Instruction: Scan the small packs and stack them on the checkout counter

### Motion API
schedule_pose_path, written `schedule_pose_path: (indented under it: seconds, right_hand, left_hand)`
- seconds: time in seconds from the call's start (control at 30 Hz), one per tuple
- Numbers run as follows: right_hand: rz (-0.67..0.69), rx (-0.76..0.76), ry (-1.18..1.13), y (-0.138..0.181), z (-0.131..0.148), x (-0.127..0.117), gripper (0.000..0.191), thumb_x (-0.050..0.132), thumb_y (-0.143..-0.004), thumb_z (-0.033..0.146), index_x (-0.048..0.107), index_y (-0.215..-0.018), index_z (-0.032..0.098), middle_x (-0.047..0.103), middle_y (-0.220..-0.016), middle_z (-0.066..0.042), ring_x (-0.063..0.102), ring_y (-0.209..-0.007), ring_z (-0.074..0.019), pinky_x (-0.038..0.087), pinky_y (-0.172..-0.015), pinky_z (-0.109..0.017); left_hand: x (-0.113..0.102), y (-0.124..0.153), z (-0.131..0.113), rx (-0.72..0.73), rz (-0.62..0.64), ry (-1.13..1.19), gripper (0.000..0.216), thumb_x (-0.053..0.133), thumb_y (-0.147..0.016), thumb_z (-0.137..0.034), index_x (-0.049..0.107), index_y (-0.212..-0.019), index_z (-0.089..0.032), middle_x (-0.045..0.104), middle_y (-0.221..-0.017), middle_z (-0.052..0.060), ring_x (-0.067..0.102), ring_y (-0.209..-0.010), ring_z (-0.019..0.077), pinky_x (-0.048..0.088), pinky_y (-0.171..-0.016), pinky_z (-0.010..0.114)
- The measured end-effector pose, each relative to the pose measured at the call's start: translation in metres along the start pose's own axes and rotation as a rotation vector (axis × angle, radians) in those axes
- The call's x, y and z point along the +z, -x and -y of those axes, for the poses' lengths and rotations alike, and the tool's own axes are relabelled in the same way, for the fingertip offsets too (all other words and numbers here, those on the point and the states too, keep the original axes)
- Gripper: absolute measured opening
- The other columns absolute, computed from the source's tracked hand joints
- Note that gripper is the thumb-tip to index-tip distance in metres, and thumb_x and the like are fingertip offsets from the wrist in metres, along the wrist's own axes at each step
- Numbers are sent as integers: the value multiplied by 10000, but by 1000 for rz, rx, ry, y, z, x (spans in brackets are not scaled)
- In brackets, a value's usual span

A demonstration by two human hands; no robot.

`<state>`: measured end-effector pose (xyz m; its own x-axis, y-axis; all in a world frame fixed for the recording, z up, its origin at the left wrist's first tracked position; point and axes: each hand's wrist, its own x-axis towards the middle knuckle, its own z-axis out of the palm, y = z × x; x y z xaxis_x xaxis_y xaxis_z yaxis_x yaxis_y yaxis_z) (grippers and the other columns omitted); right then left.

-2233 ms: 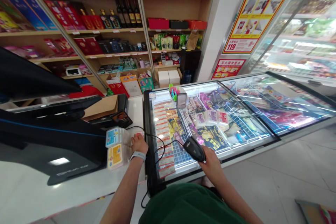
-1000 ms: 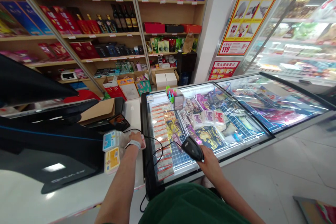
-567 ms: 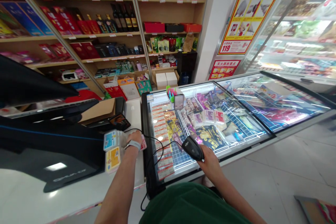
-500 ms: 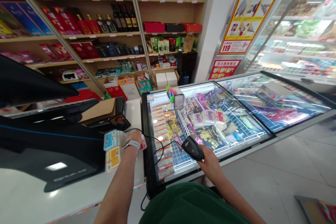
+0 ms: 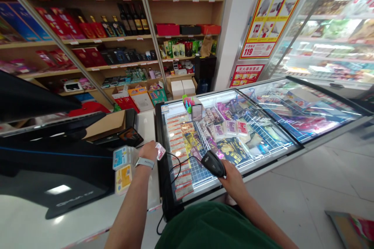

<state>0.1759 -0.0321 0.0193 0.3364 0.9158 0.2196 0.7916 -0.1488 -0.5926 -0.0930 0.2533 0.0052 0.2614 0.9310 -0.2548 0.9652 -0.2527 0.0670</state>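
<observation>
My right hand (image 5: 233, 179) is closed around the handle of a black barcode scanner (image 5: 213, 164), held above the glass top of a chest freezer (image 5: 274, 155). A thin black cable runs from it toward the left. My left hand (image 5: 148, 151), with a watch on its wrist, grips a small clear pack with a red and white label (image 5: 160, 151) at the counter's edge beside the freezer; the fingers are partly hidden. Just left of that hand, a blue-labelled plastic box (image 5: 121, 157) and a yellow-labelled plastic box (image 5: 123, 178) lie on the white counter (image 5: 146, 124).
A black checkout terminal (image 5: 58, 171) stands at the left. Behind it is an open cardboard box (image 5: 106, 124). Several clear boxes with purple and red labels (image 5: 229, 128) show at the freezer's middle. Shelves (image 5: 117, 39) of bottles and gift boxes line the back.
My left hand has lifted and turned slightly, bringing the red-labelled pack up and showing more of it. The scanner stays nearly still in my right hand. The whole view has shifted a little.
</observation>
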Motion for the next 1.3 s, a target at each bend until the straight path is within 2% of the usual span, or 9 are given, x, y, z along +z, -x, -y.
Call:
schedule_pose_path:
  seconds: [0.27,0.43,0.57,0.7,0.83,1.07,1.3]
  right_hand:
    - [18,6,4,1,-3,5,368,517,-716,101,565,-1070,189,659,-998,-79,615,-935,-245,501,-819,-365]
    - [38,23,-6,1,-5,5,337,516,-729,108,568,-1049,200,657,-994,-74,614,-936,-240,499,-819,-358]
    - [71,38,-9,0,-4,4,345,518,-723,106,555,-1055,192,648,-999,-81,604,-946,-246,490,-831,-369]
    - [89,47,-8,-1,-1,2,338,508,-729,108,550,-1055,186,642,-997,-86,598,-954,-251,484,-832,-371]
    - [87,57,-7,0,1,1,327,508,-727,111,553,-1040,191,643,-982,-79,603,-938,-243,481,-829,-358]
    - [111,71,3,1,2,0,351,486,-719,92,555,-1050,188,643,-1001,-85,594,-974,-245,476,-849,-364]
    - [100,65,-24,1,2,1,372,488,-715,83,546,-1065,194,644,-990,-78,594,-948,-241,480,-833,-367]
  left_hand:
    - [2,25,-34,-6,-74,127,222,461,-876,-205,599,-1031,-127,697,-982,168,662,-923,270,447,-753,318]
    - [6,30,-39,-21,-122,171,204,475,-869,-233,606,-1004,-153,704,-954,149,661,-911,273,438,-735,317]
    - [17,28,-39,7,-165,264,169,507,-855,-269,605,-962,-182,706,-924,102,660,-886,242,435,-738,296]
    - [37,25,-41,28,-147,355,135,527,-851,-273,600,-928,-190,706,-898,73,660,-868,212,432,-733,270]
    - [54,26,-44,24,-119,367,167,543,-825,-194,595,-984,-191,710,-902,75,667,-876,212,436,-743,268]
    - [69,31,-49,89,-91,357,321,519,-855,-170,583,-1169,-196,712,-1050,108,673,-949,224,444,-822,284]
    - [85,32,-49,94,-66,330,303,468,-893,-171,605,-1164,-181,718,-1035,109,672,-946,212,448,-822,276]
